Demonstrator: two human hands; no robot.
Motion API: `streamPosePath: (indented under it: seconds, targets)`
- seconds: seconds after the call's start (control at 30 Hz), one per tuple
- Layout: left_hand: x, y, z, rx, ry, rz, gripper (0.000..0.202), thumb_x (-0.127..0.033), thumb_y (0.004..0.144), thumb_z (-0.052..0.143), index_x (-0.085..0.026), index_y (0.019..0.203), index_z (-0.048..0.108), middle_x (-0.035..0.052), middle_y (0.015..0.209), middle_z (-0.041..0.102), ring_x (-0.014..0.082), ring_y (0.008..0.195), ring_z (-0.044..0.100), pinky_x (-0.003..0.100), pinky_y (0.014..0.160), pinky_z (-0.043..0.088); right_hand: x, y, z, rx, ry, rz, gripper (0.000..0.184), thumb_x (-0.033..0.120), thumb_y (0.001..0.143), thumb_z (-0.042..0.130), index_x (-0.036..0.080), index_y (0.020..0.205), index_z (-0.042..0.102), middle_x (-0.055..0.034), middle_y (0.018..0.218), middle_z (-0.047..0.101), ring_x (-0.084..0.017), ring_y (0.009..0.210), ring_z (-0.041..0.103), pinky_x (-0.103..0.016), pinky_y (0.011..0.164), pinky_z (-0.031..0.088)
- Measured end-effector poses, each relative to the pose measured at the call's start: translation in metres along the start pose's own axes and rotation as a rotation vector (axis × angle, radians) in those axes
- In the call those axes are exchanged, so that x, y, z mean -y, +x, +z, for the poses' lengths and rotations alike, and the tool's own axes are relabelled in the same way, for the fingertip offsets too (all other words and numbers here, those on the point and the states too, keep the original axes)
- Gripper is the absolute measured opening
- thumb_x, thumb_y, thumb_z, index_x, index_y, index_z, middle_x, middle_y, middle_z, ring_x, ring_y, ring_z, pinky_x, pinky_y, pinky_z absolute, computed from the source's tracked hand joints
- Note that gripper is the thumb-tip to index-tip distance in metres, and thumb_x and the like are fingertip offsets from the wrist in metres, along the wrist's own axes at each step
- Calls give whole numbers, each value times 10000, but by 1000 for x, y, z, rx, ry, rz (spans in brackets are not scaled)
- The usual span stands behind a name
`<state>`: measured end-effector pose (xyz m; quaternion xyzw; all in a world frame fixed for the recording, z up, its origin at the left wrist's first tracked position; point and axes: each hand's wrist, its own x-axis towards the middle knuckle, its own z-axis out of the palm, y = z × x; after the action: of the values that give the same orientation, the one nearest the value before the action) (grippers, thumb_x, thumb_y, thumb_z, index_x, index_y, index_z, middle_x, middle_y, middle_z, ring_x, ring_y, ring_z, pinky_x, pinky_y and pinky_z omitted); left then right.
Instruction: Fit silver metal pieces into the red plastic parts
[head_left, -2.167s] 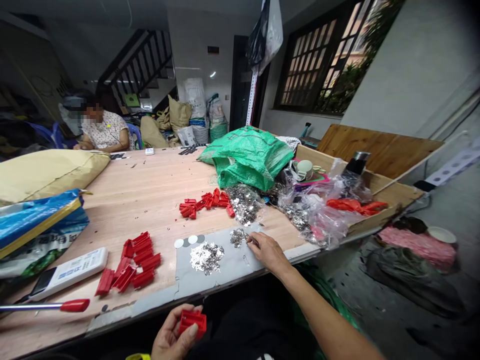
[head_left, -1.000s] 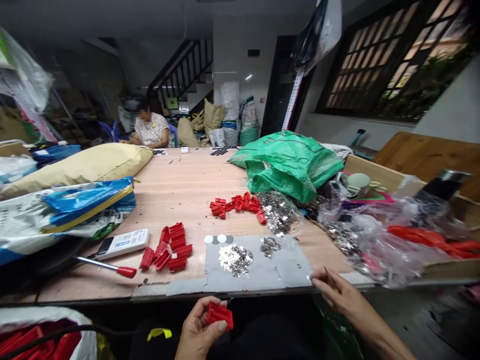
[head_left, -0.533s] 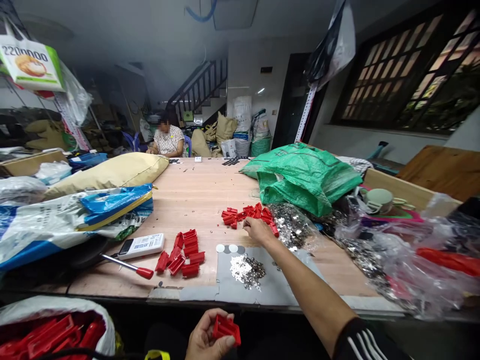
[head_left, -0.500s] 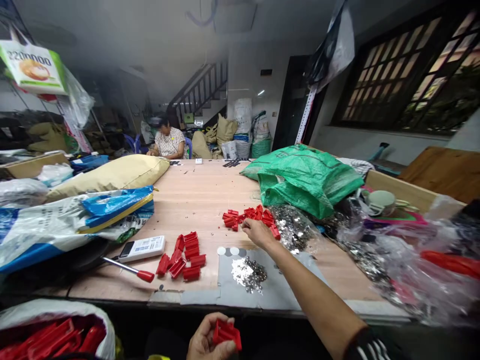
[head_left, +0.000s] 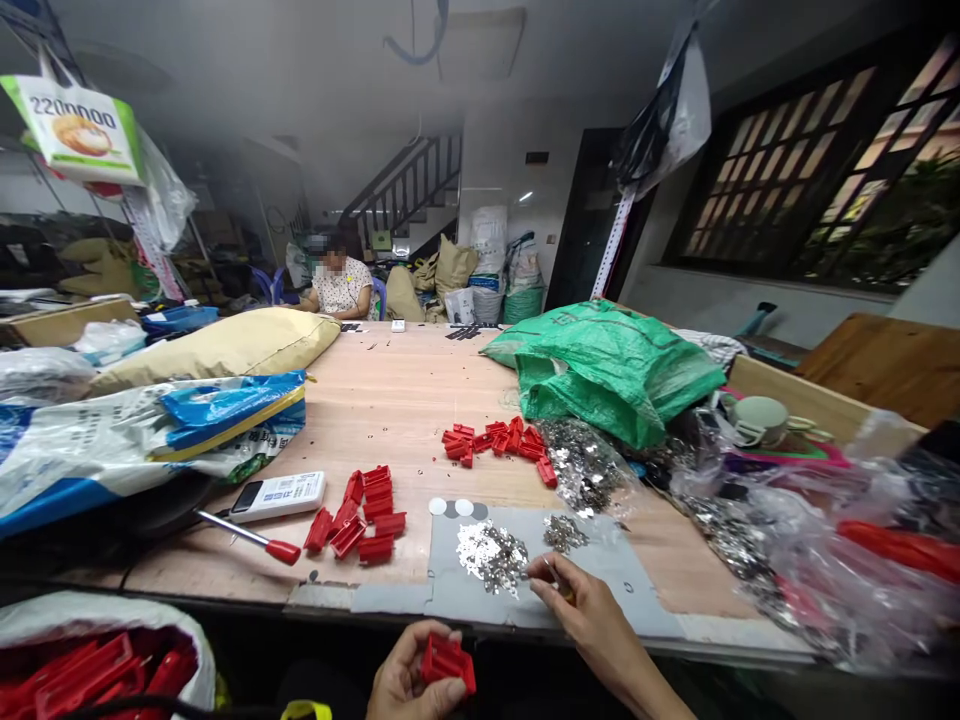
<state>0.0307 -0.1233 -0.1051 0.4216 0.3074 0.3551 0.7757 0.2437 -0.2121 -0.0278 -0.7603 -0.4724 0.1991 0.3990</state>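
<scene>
Below the table's front edge, my left hand (head_left: pixel 411 678) is closed around a red plastic block (head_left: pixel 448 664) with a hollow, channel-like shape. My right hand (head_left: pixel 581 605) is over the grey mat (head_left: pixel 637 560), its thumb and forefinger drawn together at the right edge of a heap of small shiny metal pieces (head_left: pixel 489 555). Something small and yellowish shows under its fingers, too hidden to name. Behind that hand lies a smaller heap of metal bits (head_left: pixel 565 533). Similar red blocks (head_left: pixel 377 497) stand in a cluster left of the mat, and more red blocks (head_left: pixel 514 437) lie beyond it.
A lever with a red handle (head_left: pixel 283 551) and a white box-shaped device (head_left: pixel 277 495) are at left. An open sack of red parts (head_left: pixel 90 670) stands below. The green sack (head_left: pixel 600 365) and clear bags (head_left: pixel 832 540) crowd the right. A person (head_left: pixel 341 285) sits at the far end.
My right hand has come back from the far red blocks to the metal heap on the mat. My left hand still holds its red block in nearly the same place.
</scene>
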Motion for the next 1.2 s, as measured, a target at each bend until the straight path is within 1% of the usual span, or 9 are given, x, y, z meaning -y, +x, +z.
streamPosePath:
  seconds: [0.1, 0.2, 0.3, 0.47, 0.7, 0.8, 1.03, 1.1, 1.2]
  targets:
    - [-24, -1, 4, -45, 103, 65, 446, -332, 532, 845, -174, 912, 673, 89, 923, 748, 201, 767, 694, 267, 715, 536, 9, -15, 1, 23, 54, 12, 251, 435, 860, 508, 205, 813, 595, -3, 752, 619, -163, 713, 559, -239, 647, 426]
    - [-47, 0, 8, -3, 330, 181, 377, -303, 641, 787, -175, 973, 663, 60, 881, 740, 199, 802, 688, 284, 777, 529, 25, -21, 10, 51, 76, -25, 254, 438, 873, 500, 209, 850, 608, -11, 770, 633, -166, 708, 557, -249, 646, 430]
    - [-57, 3, 10, -4, 472, 307, 355, -305, 699, 748, -191, 1020, 648, 61, 968, 724, 200, 860, 681, 295, 815, 527, 37, -19, 20, 67, 83, -72, 237, 426, 880, 503, 216, 879, 611, -14, 755, 635, -150, 641, 536, -248, 597, 425]
    - [-56, 5, 9, -1, 642, 431, 339, -301, 754, 708, -220, 1073, 627, 59, 1013, 717, 196, 889, 681, 297, 826, 531, 49, -12, 33, 109, 51, -159, 145, 336, 889, 515, 222, 868, 602, -5, 734, 630, -135, 595, 515, -245, 578, 413]
    - [-55, 5, 12, 64, 730, 544, 344, -255, 796, 665, -223, 1133, 599, 63, 1081, 702, 200, 954, 678, 308, 868, 532, 53, -5, 45, 148, -31, -322, 92, 226, 887, 511, 230, 865, 600, -23, 797, 641, -169, 711, 584, -277, 662, 444]
    - [-56, 2, 15, 87, 765, 597, 330, -223, 807, 647, -225, 1133, 603, 68, 1107, 700, 213, 995, 669, 328, 891, 528, 52, -5, 48, 158, -54, -350, 112, 193, 881, 493, 235, 851, 593, -27, 787, 629, -176, 721, 585, -288, 662, 446]
    - [-54, -4, 15, 58, 762, 638, 319, -213, 812, 643, -223, 1128, 601, 73, 1103, 705, 213, 993, 674, 332, 889, 534, 53, -7, 51, 182, 95, -246, 195, 295, 907, 487, 220, 808, 638, -33, 762, 618, -173, 710, 564, -287, 669, 448]
    - [-52, -4, 14, 37, 752, 644, 319, -230, 807, 652, -223, 1123, 605, 73, 1102, 706, 222, 1007, 671, 343, 898, 533, 51, -8, 50, 216, 174, -204, 238, 347, 912, 478, 216, 848, 666, -35, 785, 629, -177, 743, 572, -290, 700, 453]
    - [-53, -4, 13, 25, 764, 665, 314, -231, 796, 665, -234, 1105, 612, 57, 1107, 710, 240, 1086, 638, 394, 991, 479, 47, -8, 45, 236, 296, -130, 252, 391, 897, 492, 209, 943, 661, -33, 857, 646, -178, 787, 578, -288, 734, 455]
